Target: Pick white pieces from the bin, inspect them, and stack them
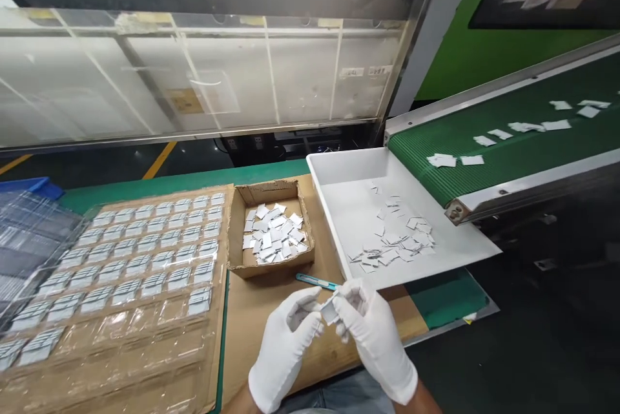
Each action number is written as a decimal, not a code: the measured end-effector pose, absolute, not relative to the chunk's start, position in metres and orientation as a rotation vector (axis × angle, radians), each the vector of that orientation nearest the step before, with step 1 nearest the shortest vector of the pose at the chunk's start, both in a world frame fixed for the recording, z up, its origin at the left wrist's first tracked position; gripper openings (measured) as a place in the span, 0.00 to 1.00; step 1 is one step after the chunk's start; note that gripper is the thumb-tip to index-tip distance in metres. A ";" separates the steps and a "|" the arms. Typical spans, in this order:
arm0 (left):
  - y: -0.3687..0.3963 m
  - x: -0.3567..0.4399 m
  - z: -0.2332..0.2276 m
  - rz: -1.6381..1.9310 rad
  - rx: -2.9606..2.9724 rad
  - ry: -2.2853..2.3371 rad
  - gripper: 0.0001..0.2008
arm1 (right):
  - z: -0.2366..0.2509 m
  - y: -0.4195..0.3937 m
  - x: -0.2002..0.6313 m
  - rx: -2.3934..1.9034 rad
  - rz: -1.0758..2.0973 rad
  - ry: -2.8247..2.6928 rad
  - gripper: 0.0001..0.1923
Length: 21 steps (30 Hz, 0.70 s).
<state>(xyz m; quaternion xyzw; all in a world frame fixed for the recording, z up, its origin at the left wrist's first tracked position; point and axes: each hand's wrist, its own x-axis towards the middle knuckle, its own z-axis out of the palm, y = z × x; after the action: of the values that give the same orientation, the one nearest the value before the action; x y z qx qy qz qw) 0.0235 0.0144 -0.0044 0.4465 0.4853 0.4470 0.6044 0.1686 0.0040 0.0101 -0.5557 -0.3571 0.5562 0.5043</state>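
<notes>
Both of my hands wear white gloves and come together over the cardboard-covered bench, low in the head view. My right hand [371, 330] pinches a small flat white plastic piece [330, 310] between thumb and fingers. My left hand [290, 340] is curled at the piece's other side, with its thumb and fingertips at the edge. A teal utility knife [317, 281] lies just beyond my fingers. A cardboard box [271, 267] of similar white pieces stands past my left hand. More of them lie scattered in a white tray [334, 207] beyond my right hand.
At left, a clear plastic blister tray [130, 336] holds rows of stacked white pieces. Blue crates [33, 207] stand at the far left. A green conveyor belt [508, 149] carrying white pieces slopes down to the white tray. A machine with a translucent panel [217, 84] stands behind.
</notes>
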 end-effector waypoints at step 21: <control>0.012 0.014 -0.016 1.043 0.844 1.278 0.18 | -0.005 -0.008 0.149 -1.422 1.492 -0.876 0.21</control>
<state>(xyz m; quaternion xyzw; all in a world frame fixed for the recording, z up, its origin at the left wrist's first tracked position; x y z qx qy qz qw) 0.0145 0.0122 -0.0161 0.3644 0.5515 0.4499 0.6006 0.1485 -0.0079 -0.0053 -0.5714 -0.3520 0.5996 0.4361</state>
